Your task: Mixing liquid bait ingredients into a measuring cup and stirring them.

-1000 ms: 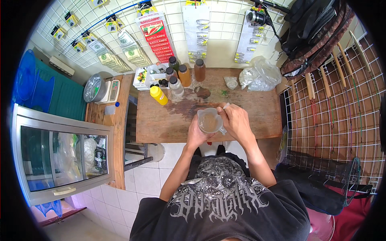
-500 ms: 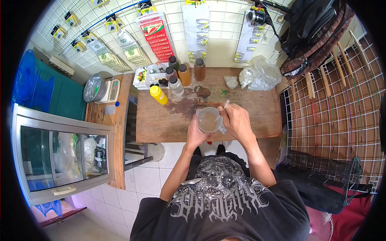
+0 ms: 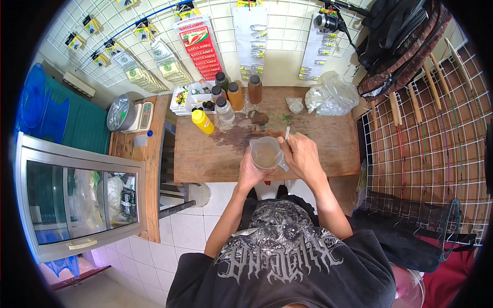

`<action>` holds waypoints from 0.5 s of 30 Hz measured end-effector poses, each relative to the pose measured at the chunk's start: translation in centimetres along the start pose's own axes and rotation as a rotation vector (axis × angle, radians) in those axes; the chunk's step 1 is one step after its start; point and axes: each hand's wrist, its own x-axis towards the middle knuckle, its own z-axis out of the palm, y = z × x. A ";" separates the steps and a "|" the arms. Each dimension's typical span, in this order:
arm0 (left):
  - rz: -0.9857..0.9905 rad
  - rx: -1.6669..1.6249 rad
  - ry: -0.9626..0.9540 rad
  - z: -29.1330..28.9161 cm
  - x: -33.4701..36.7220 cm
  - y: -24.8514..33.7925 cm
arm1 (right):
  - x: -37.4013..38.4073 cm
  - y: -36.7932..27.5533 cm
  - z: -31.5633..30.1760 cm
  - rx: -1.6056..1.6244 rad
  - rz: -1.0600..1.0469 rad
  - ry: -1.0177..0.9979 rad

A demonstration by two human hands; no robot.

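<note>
A brown wooden tabletop (image 3: 328, 161) with dark stains fills the middle of the view. At its far right corner sits a bulky clear plastic bag (image 3: 334, 97); at its far left, a white tray (image 3: 192, 104) of small goods.

Near the front edge, the person's left hand (image 3: 249, 172) is wrapped around the left side of a translucent jug (image 3: 263, 148) holding a thin brownish liquid. The right hand (image 3: 304, 156) is closed on a pale stirring stick (image 3: 287, 132), whose lower part appears to reach into the jug. Whether the jug touches the tabletop cannot be told.

The jug looks light, its plastic fairly stiff, probably slick if wetted; its side or the handle at lower right seems the best hold, kept level against spills. The stick looks light and slim, best pinched near its top.

Counted, larger to smaller: one bulky bag, one tray, one jug, five black-capped bottles (image 3: 235, 97), one yellow squeeze bottle (image 3: 202, 122), one small whitish packet (image 3: 295, 106), one stick.
</note>
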 end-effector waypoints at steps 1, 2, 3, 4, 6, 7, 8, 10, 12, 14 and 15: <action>-0.001 0.000 0.000 0.1 -0.1 -0.1 | 0.2 -0.3 -0.2 -0.049 -0.005 0.046; 0.006 -0.001 0.003 0.2 -0.1 0.0 | 0.1 -0.3 -0.1 -0.050 -0.003 0.049; 0.013 -0.002 0.005 0.2 -0.1 0.1 | 0.0 -0.4 0.1 0.024 -0.010 0.006; 0.014 -0.002 0.003 0.2 -0.1 0.1 | -0.1 -0.4 0.3 0.098 -0.017 -0.038; -0.064 -0.045 0.003 0.0 -0.2 0.0 | -0.6 -0.5 0.4 0.093 0.017 -0.065; -0.065 -0.045 0.004 -0.1 -0.1 -0.1 | -0.7 -0.5 0.5 0.087 0.052 -0.092; -0.034 0.006 -0.003 -0.1 -0.2 -0.1 | -0.6 -0.4 0.6 0.087 0.052 -0.093; -0.004 0.056 -0.010 -0.1 -0.3 -0.1 | -0.5 -0.2 0.8 -0.007 -0.031 0.046; 0.007 0.039 0.011 0.0 -0.3 -0.2 | -0.5 -0.8 0.5 0.065 0.014 -0.045; -0.009 0.017 0.016 -0.1 -0.2 0.0 | -0.6 -0.7 0.5 0.138 0.060 -0.137; -0.024 -0.006 0.022 -0.2 -0.2 0.2 | -0.7 -0.3 0.5 0.083 0.042 -0.083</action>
